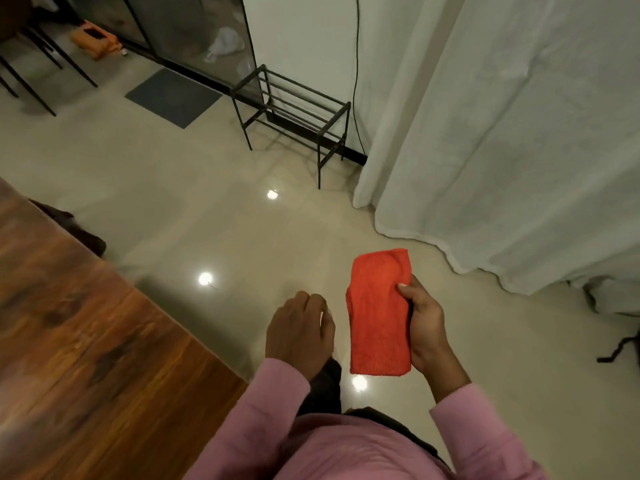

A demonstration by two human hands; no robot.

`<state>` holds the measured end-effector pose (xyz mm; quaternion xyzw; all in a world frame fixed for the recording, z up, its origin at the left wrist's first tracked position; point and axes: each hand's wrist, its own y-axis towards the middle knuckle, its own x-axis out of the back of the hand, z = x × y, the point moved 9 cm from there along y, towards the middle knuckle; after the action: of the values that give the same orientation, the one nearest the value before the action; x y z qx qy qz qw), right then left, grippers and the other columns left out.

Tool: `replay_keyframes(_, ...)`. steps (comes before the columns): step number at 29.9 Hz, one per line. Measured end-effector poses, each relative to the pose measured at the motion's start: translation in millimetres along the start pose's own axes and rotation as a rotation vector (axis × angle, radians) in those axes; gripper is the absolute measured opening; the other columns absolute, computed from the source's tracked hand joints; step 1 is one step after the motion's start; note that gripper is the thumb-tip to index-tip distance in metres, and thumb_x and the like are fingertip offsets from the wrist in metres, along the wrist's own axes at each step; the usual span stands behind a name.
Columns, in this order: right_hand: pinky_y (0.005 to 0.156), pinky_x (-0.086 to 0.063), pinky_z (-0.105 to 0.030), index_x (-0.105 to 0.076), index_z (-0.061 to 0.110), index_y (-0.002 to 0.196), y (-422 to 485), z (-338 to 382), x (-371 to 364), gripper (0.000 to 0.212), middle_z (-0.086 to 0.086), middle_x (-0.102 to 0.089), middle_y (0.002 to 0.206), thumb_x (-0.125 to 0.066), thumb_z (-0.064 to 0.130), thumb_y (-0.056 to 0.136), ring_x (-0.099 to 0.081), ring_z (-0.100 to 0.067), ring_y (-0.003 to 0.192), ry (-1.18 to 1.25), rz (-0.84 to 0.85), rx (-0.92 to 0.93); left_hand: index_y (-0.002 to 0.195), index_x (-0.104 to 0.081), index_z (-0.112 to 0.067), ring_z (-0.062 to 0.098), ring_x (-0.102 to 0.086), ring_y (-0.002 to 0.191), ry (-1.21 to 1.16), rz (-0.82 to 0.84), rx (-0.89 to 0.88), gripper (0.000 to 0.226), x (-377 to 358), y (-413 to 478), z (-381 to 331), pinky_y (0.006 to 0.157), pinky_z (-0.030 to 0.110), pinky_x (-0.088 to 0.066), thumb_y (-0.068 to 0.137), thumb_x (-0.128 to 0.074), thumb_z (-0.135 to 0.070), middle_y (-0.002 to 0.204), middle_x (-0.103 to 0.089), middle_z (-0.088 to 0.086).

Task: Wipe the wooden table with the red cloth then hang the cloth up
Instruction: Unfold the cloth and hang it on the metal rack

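Observation:
The red cloth [379, 313] is folded into a long rectangle and held upright over the floor. My right hand [427, 327] grips its right edge, thumb across the front. My left hand [299, 329] hovers just left of the cloth with loosely curled fingers, holding nothing and not touching it. The wooden table [79, 341] fills the lower left of the view, its edge running diagonally; both hands are off to its right.
A black metal rack [294, 112] stands against the wall ahead. White curtains [512, 133] hang on the right, reaching the glossy tiled floor. A grey mat [173, 97], chair legs [31, 74] and an orange item [95, 43] lie at the far left.

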<state>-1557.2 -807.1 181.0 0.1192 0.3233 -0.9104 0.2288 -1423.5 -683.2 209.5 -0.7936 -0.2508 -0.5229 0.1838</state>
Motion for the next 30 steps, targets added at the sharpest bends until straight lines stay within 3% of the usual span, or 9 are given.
replay_keyframes(4, 0.073, -0.057, -0.047, -0.066, 0.025, 0.11, 37, 27, -29, 0.03, -0.012, -0.07, 0.112, -0.043, 0.02, 0.093, -0.068, -0.035, 0.098, -0.103, 0.035, 0.004, 0.116, -0.064, -0.017, 0.017, -0.054, 0.109, -0.278, 0.024, 0.049, 0.026, -9, 52, 9, 0.095, 0.033, -0.043, 0.097, -0.05, -0.027, 0.119, -0.06, -0.002)
replay_keyframes(7, 0.072, -0.058, -0.041, -0.069, 0.03, 0.107, 67, 47, -54, 0.031, -0.008, -0.071, 0.11, -0.042, 0.02, 0.094, -0.068, -0.031, 0.097, -0.192, 0.052, 0.029, 0.109, -0.07, -0.023, 0.008, -0.061, 0.106, -1.02, 0.275, 0.379, 0.03, -29, 85, 17, 0.099, 0.031, -0.045, 0.101, -0.043, -0.033, 0.108, -0.069, -0.01)
replay_keyframes(9, 0.08, -0.056, -0.047, -0.067, 0.029, 0.11, 86, 57, -72, 0.031, -0.008, -0.07, 0.111, -0.042, 0.021, 0.094, -0.067, -0.031, 0.1, -0.239, 0.051, 0.042, 0.096, -0.072, -0.021, 0.011, -0.067, 0.093, -1.347, 0.404, 0.536, 0.033, -38, 103, 16, 0.092, 0.033, -0.051, 0.1, -0.043, -0.037, 0.093, -0.073, -0.006)
replay_keyframes(12, 0.084, -0.054, -0.048, -0.065, 0.025, 0.115, 114, 66, -97, 0.032, -0.009, -0.069, 0.113, -0.042, 0.021, 0.093, -0.066, -0.031, 0.102, -0.266, 0.08, 0.033, 0.096, -0.069, -0.015, 0.014, -0.069, 0.074, -1.603, 0.41, 0.649, 0.027, -29, 129, 19, 0.071, 0.031, -0.057, 0.099, -0.048, -0.032, 0.083, -0.071, 0.001)
replay_keyframes(18, 0.083, -0.054, -0.044, -0.068, 0.02, 0.107, 158, 83, -142, 0.025, -0.006, -0.073, 0.1, -0.052, 0.022, 0.088, -0.067, -0.03, 0.096, -0.512, 0.069, 0.119, 0.101, -0.064, -0.019, 0.018, -0.063, 0.069, -1.576, 0.28, 0.646, 0.011, -2, 177, 49, 0.062, 0.034, -0.056, 0.096, -0.055, -0.014, 0.08, -0.067, 0.005)
replay_keyframes(23, 0.089, -0.052, -0.038, -0.051, 0.026, 0.133, 193, 86, -164, 0.046, -0.002, -0.065, 0.105, -0.063, 0.031, 0.089, -0.064, -0.016, 0.097, -0.788, 0.011, 0.177, 0.101, -0.062, -0.014, 0.018, -0.069, 0.065, -1.513, 0.098, 0.679, 0.013, 15, 208, 76, 0.059, 0.036, -0.058, 0.09, -0.065, -0.01, 0.075, -0.073, 0.003)
replay_keyframes(26, 0.082, -0.057, -0.042, -0.061, 0.019, 0.104, 210, 87, -187, 0.019, -0.007, -0.068, 0.094, -0.065, 0.031, 0.088, -0.068, -0.025, 0.091, -0.718, 0.085, 0.169, 0.106, -0.061, -0.012, 0.024, -0.07, 0.071, -1.47, 0.043, 0.685, 0.02, 22, 228, 90, 0.071, 0.05, -0.057, 0.088, -0.067, -0.008, 0.083, -0.075, 0.005)
replay_keyframes(28, 0.082, -0.056, -0.039, -0.065, 0.013, 0.089, 221, 87, -202, 0.026, -0.007, -0.071, 0.093, -0.06, 0.038, 0.091, -0.069, -0.027, 0.092, -0.646, 0.163, 0.136, 0.107, -0.062, -0.014, 0.023, -0.073, 0.079, -1.441, 0.027, 0.681, 0.024, 24, 242, 99, 0.076, 0.048, -0.059, 0.086, -0.069, -0.006, 0.088, -0.075, 0.006)
replay_keyframes(30, 0.085, -0.054, -0.038, -0.067, 0.014, 0.088, 231, 86, -218, 0.036, -0.006, -0.072, 0.095, -0.056, 0.049, 0.09, -0.069, -0.023, 0.093, -0.622, 0.254, 0.09, 0.109, -0.062, -0.014, 0.024, -0.073, 0.084, -1.44, 0.021, 0.683, 0.027, 26, 257, 106, 0.078, 0.044, -0.059, 0.085, -0.069, -0.005, 0.091, -0.075, 0.008)
